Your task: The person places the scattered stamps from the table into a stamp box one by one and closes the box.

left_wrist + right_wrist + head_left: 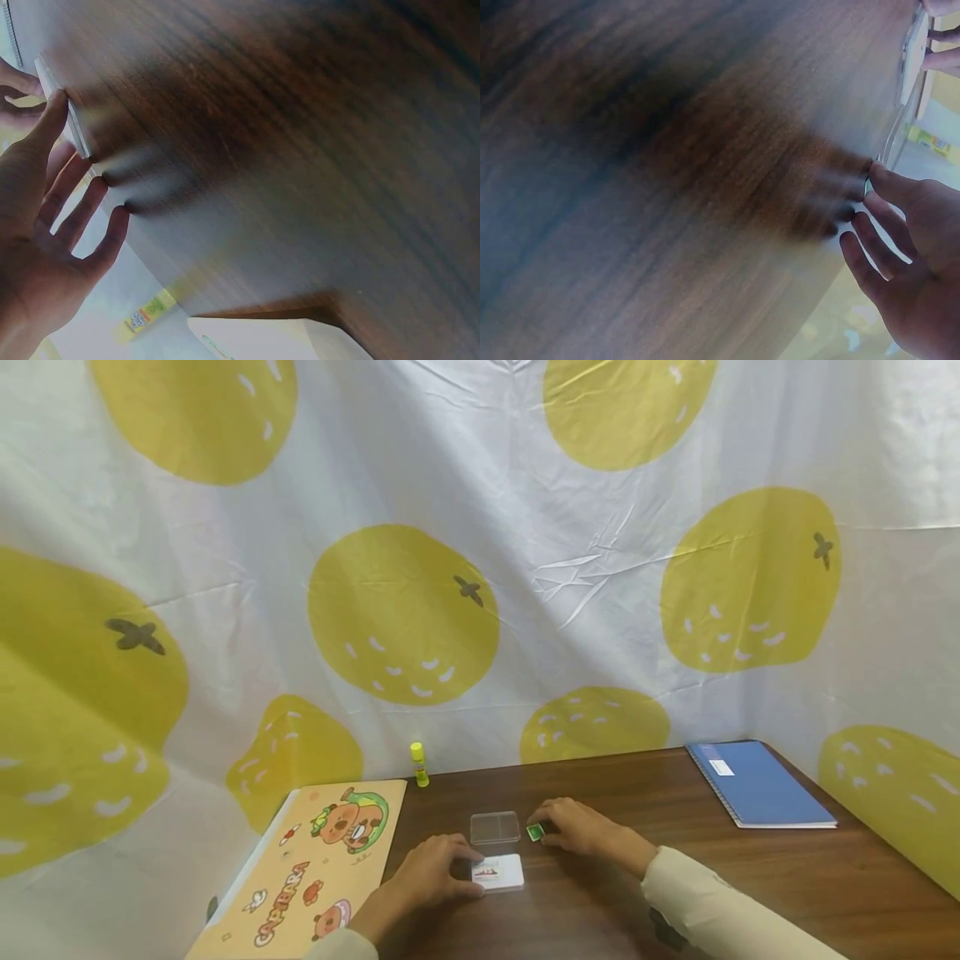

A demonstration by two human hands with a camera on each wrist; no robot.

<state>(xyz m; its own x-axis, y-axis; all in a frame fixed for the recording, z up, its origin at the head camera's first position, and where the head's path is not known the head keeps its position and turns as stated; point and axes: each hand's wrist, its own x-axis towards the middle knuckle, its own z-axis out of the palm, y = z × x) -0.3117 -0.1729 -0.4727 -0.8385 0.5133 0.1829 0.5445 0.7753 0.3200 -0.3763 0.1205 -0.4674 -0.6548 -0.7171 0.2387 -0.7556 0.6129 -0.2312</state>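
Note:
On the dark wooden table lies a small clear case of white cards (498, 872), the top one bearing a reddish picture. My left hand (435, 875) grips it at its left end, thumb at the near corner and index finger at the far one. The left wrist view shows the case edge-on between thumb and fingers, the other fingertips by the tabletop. A small green square with a white border (535, 832) lies to the right, and my right hand (576, 828) pinches it between thumb and fingertips. Between the hands, slightly farther back, sits a clear plastic lid (495, 827).
A tan board with capybara cartoons (315, 860) covers the table's left side. Toward the back edge stands a yellow glue stick (419, 766). At the right lies a blue spiral notebook (761, 783). Behind the table hangs a white curtain (585, 568) with yellow fruit prints.

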